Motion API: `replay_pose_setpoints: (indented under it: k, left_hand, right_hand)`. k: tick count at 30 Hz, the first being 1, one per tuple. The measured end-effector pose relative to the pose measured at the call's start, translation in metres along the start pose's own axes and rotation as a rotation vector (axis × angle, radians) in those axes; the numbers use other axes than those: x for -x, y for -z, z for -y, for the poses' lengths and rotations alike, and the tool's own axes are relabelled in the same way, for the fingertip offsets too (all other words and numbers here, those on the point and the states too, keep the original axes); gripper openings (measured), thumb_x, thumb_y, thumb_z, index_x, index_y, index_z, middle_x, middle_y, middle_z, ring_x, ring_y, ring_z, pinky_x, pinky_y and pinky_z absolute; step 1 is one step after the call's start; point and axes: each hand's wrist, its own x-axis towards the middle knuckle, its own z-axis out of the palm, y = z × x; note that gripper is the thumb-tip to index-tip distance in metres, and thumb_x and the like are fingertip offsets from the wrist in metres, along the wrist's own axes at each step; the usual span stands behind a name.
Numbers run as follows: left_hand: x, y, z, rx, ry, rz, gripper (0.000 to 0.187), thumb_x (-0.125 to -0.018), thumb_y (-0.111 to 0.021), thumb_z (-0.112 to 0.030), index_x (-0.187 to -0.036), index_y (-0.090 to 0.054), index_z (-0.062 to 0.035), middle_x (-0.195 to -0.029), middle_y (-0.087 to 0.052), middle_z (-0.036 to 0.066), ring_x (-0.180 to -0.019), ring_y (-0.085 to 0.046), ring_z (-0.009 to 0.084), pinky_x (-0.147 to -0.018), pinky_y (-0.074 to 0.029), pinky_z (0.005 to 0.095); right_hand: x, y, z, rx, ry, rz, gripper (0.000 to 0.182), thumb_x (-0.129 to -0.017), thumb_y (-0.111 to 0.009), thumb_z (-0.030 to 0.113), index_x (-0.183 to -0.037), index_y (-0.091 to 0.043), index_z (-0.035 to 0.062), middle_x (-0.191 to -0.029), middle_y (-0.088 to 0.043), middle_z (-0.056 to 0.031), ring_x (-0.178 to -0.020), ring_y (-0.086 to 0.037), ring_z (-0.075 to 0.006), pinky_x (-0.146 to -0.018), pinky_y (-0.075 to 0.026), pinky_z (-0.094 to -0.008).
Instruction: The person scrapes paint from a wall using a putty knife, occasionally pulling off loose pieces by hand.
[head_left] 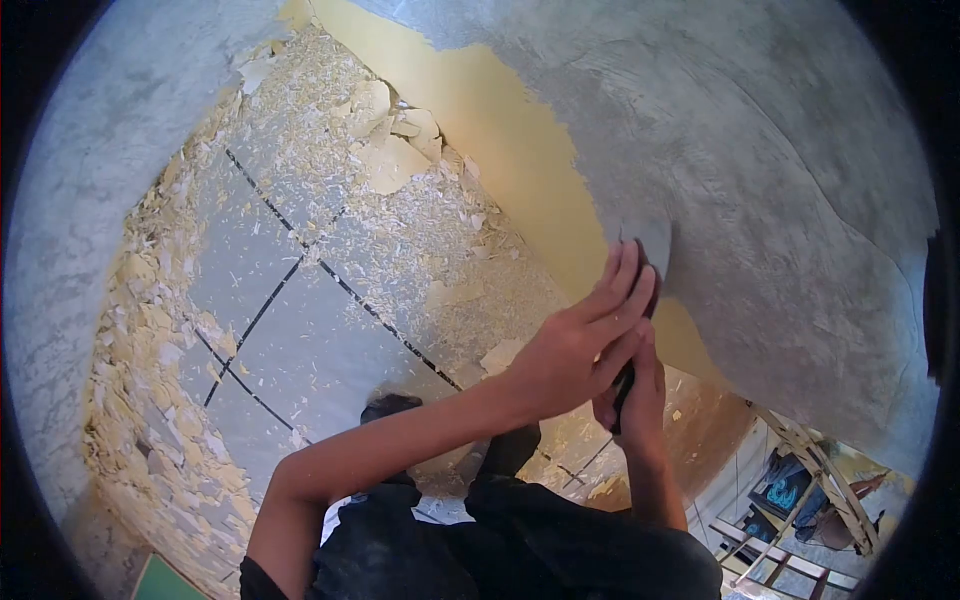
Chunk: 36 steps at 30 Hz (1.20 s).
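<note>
Both of my hands are on one scraper (pixel 655 240), whose flat grey blade lies against the wall at the edge of the yellow coating (pixel 510 120). The fingers of my left hand (pixel 590 345) press together on the blade's near part. Lower down, my right hand (pixel 640 395) is wrapped round the dark handle. Bare grey wall (pixel 730 170) shows above and to the right of the blade. The yellow layer runs as a strip along the wall's bottom, beside the floor.
Yellow and white flakes (pixel 170 430) are heaped along the left wall and scattered over the tiled floor (pixel 300 340). Larger peeled pieces (pixel 395 150) lie near the upper corner. A wooden ladder (pixel 820 470) stands at the lower right. A green edge (pixel 165 580) shows at lower left.
</note>
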Motion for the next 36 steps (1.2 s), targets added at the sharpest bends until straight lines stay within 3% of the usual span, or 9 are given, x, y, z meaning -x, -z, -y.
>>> replay_pose_setpoints:
  k: [6, 8, 20, 23, 27, 29, 32, 34, 36]
  left_hand:
    - [-0.007, 0.016, 0.009, -0.068, -0.017, -0.019, 0.052, -0.091, -0.057, -0.007, -0.139, -0.041, 0.0028, -0.149, -0.028, 0.029, -0.137, -0.031, 0.0431, -0.105, -0.040, 0.0432]
    - [-0.001, 0.017, 0.002, -0.060, -0.011, 0.042, 0.049, -0.091, -0.058, -0.004, -0.137, -0.044, 0.0046, -0.147, -0.032, 0.029, -0.135, -0.036, 0.0389, -0.101, -0.044, 0.0381]
    - [0.002, 0.028, 0.014, 0.009, 0.083, -0.032, 0.044, -0.090, -0.056, -0.002, -0.133, -0.050, 0.0009, -0.144, -0.039, 0.026, -0.131, -0.042, 0.0411, -0.099, -0.046, 0.0403]
    - [0.010, 0.039, 0.025, -0.009, 0.143, -0.039, 0.042, -0.090, -0.058, -0.001, -0.132, -0.054, -0.0010, -0.143, -0.045, 0.022, -0.121, -0.056, 0.0318, -0.098, -0.047, 0.0355]
    - [0.020, 0.046, 0.038, -0.065, 0.184, -0.055, 0.042, -0.089, -0.060, -0.003, -0.131, -0.055, -0.0042, -0.140, -0.049, 0.019, -0.120, -0.057, 0.0291, -0.096, -0.049, 0.0355]
    - [0.020, 0.050, 0.037, 0.162, 0.416, -0.144, 0.042, -0.088, -0.063, -0.005, -0.130, -0.057, -0.0066, -0.136, -0.053, 0.014, -0.120, -0.057, 0.0267, -0.095, -0.050, 0.0363]
    - [0.017, 0.057, 0.039, -0.047, 0.347, -0.275, 0.042, -0.087, -0.067, -0.007, -0.128, -0.057, -0.0055, -0.130, -0.054, 0.011, -0.117, -0.056, 0.0226, -0.095, -0.050, 0.0356]
    - [0.019, 0.067, 0.055, -0.019, 0.412, -0.289, 0.040, -0.087, -0.068, -0.007, -0.125, -0.058, -0.0048, -0.127, -0.056, 0.010, -0.114, -0.057, 0.0208, -0.095, -0.049, 0.0344]
    - [0.023, 0.082, 0.077, 0.009, 0.481, -0.305, 0.038, -0.086, -0.069, -0.007, -0.123, -0.059, -0.0041, -0.124, -0.058, 0.010, -0.112, -0.058, 0.0191, -0.095, -0.049, 0.0331]
  right_hand:
    - [-0.015, -0.018, 0.012, 0.081, 0.047, 0.083, 0.059, -0.101, -0.027, 0.056, -0.071, -0.049, 0.0101, -0.047, -0.042, 0.0019, -0.035, -0.035, -0.0067, -0.032, -0.025, -0.0244]
    - [0.002, -0.021, 0.009, 0.009, -0.015, -0.003, 0.059, -0.102, -0.028, 0.055, -0.070, -0.049, 0.0097, -0.047, -0.041, 0.0019, -0.034, -0.035, -0.0066, -0.032, -0.024, -0.0241]
    - [-0.020, -0.023, 0.000, -0.022, 0.019, 0.142, 0.057, -0.101, -0.031, 0.055, -0.073, -0.050, 0.0092, -0.050, -0.043, 0.0011, -0.034, -0.037, -0.0068, -0.032, -0.027, -0.0228]
    - [-0.021, -0.020, -0.003, -0.026, -0.033, 0.164, 0.054, -0.101, -0.032, 0.055, -0.078, -0.049, 0.0094, -0.054, -0.045, 0.0006, -0.036, -0.037, -0.0068, -0.032, -0.028, -0.0228]
    - [-0.028, -0.013, -0.011, 0.134, -0.048, 0.260, 0.051, -0.101, -0.033, 0.055, -0.083, -0.049, 0.0089, -0.053, -0.042, 0.0010, -0.036, -0.036, -0.0060, -0.033, -0.029, -0.0216]
    - [-0.035, -0.016, -0.017, 0.150, -0.085, 0.310, 0.051, -0.101, -0.034, 0.055, -0.086, -0.051, 0.0089, -0.055, -0.043, 0.0013, -0.038, -0.036, -0.0061, -0.034, -0.029, -0.0225]
    - [-0.048, -0.023, -0.020, 0.038, -0.182, 0.431, 0.042, -0.101, -0.042, 0.048, -0.094, -0.051, 0.0074, -0.056, -0.043, 0.0019, -0.038, -0.035, -0.0056, -0.035, -0.028, -0.0224]
    - [-0.052, -0.033, -0.016, 0.180, -0.153, 0.583, 0.032, -0.099, -0.050, 0.036, -0.107, -0.050, 0.0052, -0.063, -0.049, -0.0015, -0.043, -0.041, -0.0069, -0.039, -0.035, -0.0243]
    - [-0.059, -0.043, -0.028, 0.262, -0.028, 0.542, 0.030, -0.097, -0.053, 0.030, -0.113, -0.048, 0.0047, -0.070, -0.053, -0.0061, -0.049, -0.049, -0.0114, -0.044, -0.040, -0.0268]
